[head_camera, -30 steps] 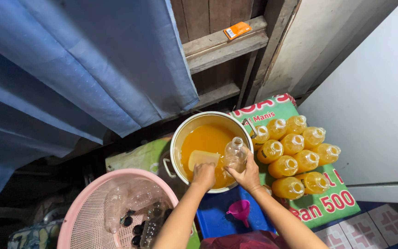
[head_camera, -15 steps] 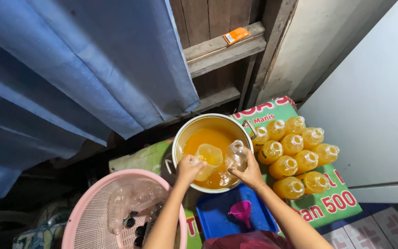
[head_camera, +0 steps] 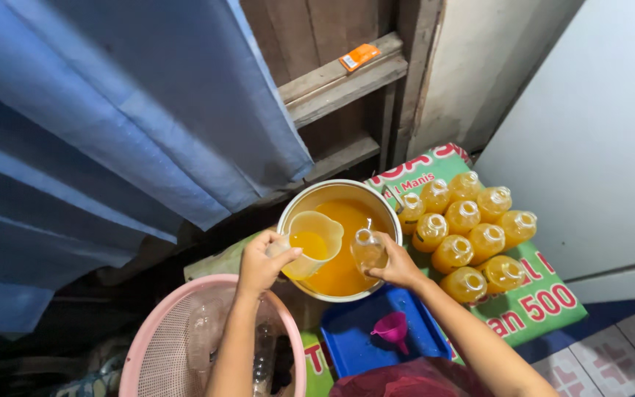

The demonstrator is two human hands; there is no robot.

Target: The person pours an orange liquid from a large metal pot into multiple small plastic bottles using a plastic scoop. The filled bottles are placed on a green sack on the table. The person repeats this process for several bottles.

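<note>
The left hand (head_camera: 260, 263) grips the handle of a pale plastic jug (head_camera: 310, 244), fingers wrapped around it, and holds the jug tilted over the pot (head_camera: 288, 213); the jug holds some orange liquid. The right hand (head_camera: 398, 266) has its fingers closed around one small clear bottle (head_camera: 368, 251), held upright just above the liquid at about 3 o'clock from the jug, the two close together, though whether they touch cannot be told. The bottle looks partly filled. Both are over the one round metal pot, which is filled with orange liquid and sits near the middle of the view. At 3 o'clock from the pot stands a cluster of nine filled bottles (head_camera: 464, 217) of the same orange liquid, all uncapped and packed tightly together, standing on a green printed sheet (head_camera: 545, 309). At 6 o'clock from the pot lies one blue tray (head_camera: 354, 345), and on it rests one pink funnel (head_camera: 392, 328), just beside the right forearm. At 8 o'clock from the pot is one pink mesh basket (head_camera: 157, 338) holding several empty clear bottles and a few dark caps; their number cannot be counted through the mesh and the left arm. A blue curtain (head_camera: 112, 110) hangs from 9 to 12 o'clock. At 12 o'clock a wooden ledge (head_camera: 332, 84) carries one small orange packet (head_camera: 360, 56). A pale wall panel (head_camera: 589, 132) fills 2 o'clock.
</note>
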